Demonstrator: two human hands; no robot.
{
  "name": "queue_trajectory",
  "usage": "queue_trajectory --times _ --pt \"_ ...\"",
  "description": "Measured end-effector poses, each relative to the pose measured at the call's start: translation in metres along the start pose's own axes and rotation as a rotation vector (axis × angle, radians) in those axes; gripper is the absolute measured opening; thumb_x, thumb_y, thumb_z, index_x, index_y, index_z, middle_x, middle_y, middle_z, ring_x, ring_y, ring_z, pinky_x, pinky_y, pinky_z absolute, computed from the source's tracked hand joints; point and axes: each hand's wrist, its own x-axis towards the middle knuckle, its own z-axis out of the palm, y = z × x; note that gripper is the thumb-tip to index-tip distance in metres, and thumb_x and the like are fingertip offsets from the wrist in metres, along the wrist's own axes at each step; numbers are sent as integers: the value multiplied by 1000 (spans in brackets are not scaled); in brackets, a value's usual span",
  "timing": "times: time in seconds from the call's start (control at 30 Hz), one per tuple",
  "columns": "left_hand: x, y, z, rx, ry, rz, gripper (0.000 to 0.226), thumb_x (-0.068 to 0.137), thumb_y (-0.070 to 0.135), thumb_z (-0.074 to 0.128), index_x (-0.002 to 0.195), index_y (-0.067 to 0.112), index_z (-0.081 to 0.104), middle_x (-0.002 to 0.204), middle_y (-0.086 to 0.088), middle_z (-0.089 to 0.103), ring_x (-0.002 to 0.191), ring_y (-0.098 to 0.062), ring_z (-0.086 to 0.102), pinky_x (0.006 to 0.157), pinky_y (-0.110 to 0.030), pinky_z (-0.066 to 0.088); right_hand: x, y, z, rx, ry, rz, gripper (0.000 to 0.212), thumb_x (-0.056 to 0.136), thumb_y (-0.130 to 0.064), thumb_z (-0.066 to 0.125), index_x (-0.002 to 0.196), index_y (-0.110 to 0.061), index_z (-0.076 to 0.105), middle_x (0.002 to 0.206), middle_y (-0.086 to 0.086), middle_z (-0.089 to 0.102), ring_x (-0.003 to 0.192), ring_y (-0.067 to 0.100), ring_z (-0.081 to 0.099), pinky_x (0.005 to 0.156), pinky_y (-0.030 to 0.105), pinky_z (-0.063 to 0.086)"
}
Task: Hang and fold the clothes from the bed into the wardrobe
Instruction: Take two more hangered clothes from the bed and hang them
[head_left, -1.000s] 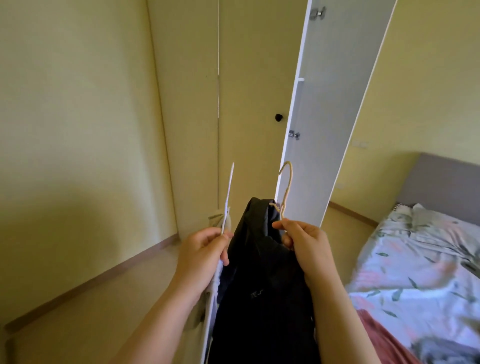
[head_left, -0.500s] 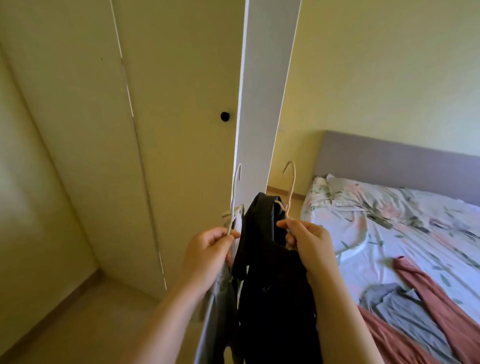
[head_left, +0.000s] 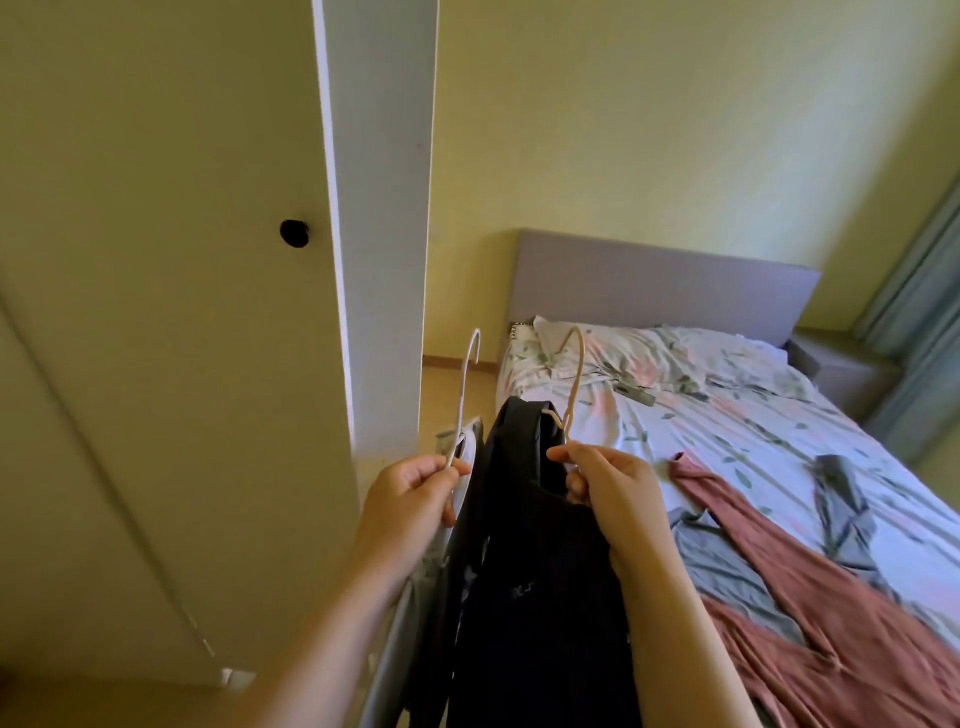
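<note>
My left hand (head_left: 410, 496) pinches a white hanger (head_left: 464, 395) that carries a grey garment (head_left: 415, 613). My right hand (head_left: 613, 488) grips a beige hanger (head_left: 574, 379) with a black garment (head_left: 535, 582) hanging from it. Both hooks point up, close together, in front of me. The wardrobe (head_left: 156, 312) fills the left, its white door (head_left: 379, 208) standing edge-on just beyond the hooks. On the bed (head_left: 779, 431) at right lie a long red-brown garment (head_left: 779, 566) and grey clothes (head_left: 722, 561).
A black round knob (head_left: 294, 233) sits on the closed wardrobe panel. The grey headboard (head_left: 660, 286) stands against the yellow wall. Blue-green curtains (head_left: 919, 322) hang at the far right, with a low grey bedside unit (head_left: 841, 374) next to them.
The view has swung right, so the wardrobe slid left and more of the bed came into sight. Both hands still hold their hangers in the same pose.
</note>
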Motion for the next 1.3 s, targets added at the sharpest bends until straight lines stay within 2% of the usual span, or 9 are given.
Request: queue_trajectory --times 0.1,0.23,0.33,0.5,0.63,0.73,0.9,1.17,1.3 --pt "36 1 12 31 -1 -1 27 97 19 51 82 22 74 47 5 50 52 -8 51 59 -11 41 38 1 2 5 7 14 28 89 -16 59 67 -17 77 49 -4 52 50 8 48 59 21 44" --pt "88 8 30 13 10 -10 27 98 20 51 83 18 73 45 7 49 47 -3 50 67 -18 43 95 -4 4 20 -6 36 29 90 -17 59 67 -17 76 49 -3 52 49 9 47 54 20 38" --pt "125 7 43 13 41 4 28 98 17 49 83 18 72 44 7 49 47 0 50 64 -18 43 137 -5 7 33 -45 41 27 90 -16 58 70 -16 77 50 -3 53 47 8 46 51 18 37" --pt "183 -1 50 17 112 -9 45 96 13 51 55 25 65 57 -7 59 61 -15 59 58 -18 46 198 1 24 52 -53 43 28 90 -13 57 69 -16 76 49 -1 50 44 10 42 45 21 32" --pt "242 -2 54 -16 132 -9 27 96 14 50 82 19 73 47 6 48 48 -4 49 57 -21 45 254 1 44 22 -63 31 27 89 -13 56 72 -15 76 48 -2 50 42 8 42 43 18 33" --pt "286 -1 55 -35 137 1 27 96 16 51 79 19 73 47 4 48 50 -10 49 63 -28 45 294 -6 59 23 -60 19 25 89 -11 57 74 -13 76 47 -3 50 41 7 42 41 15 32" --pt "350 6 56 -26 162 16 28 96 17 51 79 20 73 46 4 47 56 -19 47 64 -30 46 351 -21 78 21 -92 16 27 89 -13 56 71 -15 77 49 -3 50 43 7 42 42 14 34" --pt "434 -4 51 -20 298 -23 27 96 15 51 82 20 74 46 4 49 52 -14 48 62 -31 43 449 -21 122 49 -230 34 24 91 -7 54 78 -7 74 48 -3 48 41 8 39 39 15 31" --pt "473 -4 44 -53 405 -41 24 96 9 50 84 8 72 43 6 49 45 -8 47 56 -22 42 504 -25 150 24 -333 26 25 90 -10 56 74 -11 76 50 -2 49 43 8 40 41 16 33"
